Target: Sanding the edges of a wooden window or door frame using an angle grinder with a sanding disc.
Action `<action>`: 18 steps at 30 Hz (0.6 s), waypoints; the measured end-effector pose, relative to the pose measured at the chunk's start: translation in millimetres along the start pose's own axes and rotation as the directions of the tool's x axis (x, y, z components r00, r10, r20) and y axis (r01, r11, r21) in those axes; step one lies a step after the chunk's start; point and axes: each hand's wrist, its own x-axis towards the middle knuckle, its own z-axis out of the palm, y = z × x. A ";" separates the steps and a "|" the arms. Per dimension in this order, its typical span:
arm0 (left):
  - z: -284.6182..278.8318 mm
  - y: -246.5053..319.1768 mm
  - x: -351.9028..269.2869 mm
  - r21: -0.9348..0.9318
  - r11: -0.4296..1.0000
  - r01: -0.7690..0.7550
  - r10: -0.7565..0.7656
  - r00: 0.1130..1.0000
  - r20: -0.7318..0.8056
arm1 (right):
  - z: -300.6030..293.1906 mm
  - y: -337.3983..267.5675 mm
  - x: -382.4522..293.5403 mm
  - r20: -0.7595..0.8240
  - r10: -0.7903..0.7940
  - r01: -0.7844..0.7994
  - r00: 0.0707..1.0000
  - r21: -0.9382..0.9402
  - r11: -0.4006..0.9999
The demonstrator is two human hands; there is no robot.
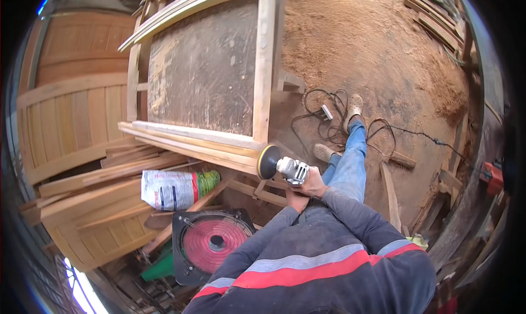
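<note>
My right hand (315, 184) is closed around the body of an angle grinder (292, 171) fitted with a round sanding pad (269, 162). Just behind it, my left hand (297, 200) grips the tool's rear end, partly hidden by the right hand and sleeve. The pad is tilted, its yellow-edged face towards the ends of several long wooden strips (197, 146). Whether it touches them cannot be told. Those strips lie along the near edge of a wooden frame (263, 67) around a dusty, worn board (201, 67).
Panelled wooden doors (78, 117) and loose boards lie left. Near me are a printed bag (168, 190) and a black-framed fan (178, 248) with a red centre. A coiled cable (294, 125) and a power strip (327, 112) lie by my feet. Sawdust covers the floor (394, 39).
</note>
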 end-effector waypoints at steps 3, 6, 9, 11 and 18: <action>11.9 -6.5 33.0 0.012 0.994 -0.104 0.104 0.994 0.034 | -33.3 -40.3 32.4 -0.159 0.066 -0.037 0.985 0.177 0.984; 26.4 12.2 84.0 -0.094 0.981 -0.169 0.169 0.986 -0.009 | -63.0 -45.9 68.6 -0.194 0.064 -0.067 0.979 -0.012 0.998; 18.4 74.1 115.6 -0.087 0.992 -0.096 0.103 0.992 0.079 | -97.8 -33.5 103.4 -0.118 0.109 -0.115 0.987 -0.048 0.992; 6.7 94.0 115.9 0.059 0.998 -0.009 0.001 0.992 0.123 | -97.7 -45.5 107.6 -0.133 0.092 -0.092 0.987 0.006 0.996; 19.2 10.1 13.5 -0.165 0.985 0.058 -0.023 0.978 0.206 | -53.6 -64.4 19.2 -0.012 0.053 -0.054 0.999 -0.053 0.997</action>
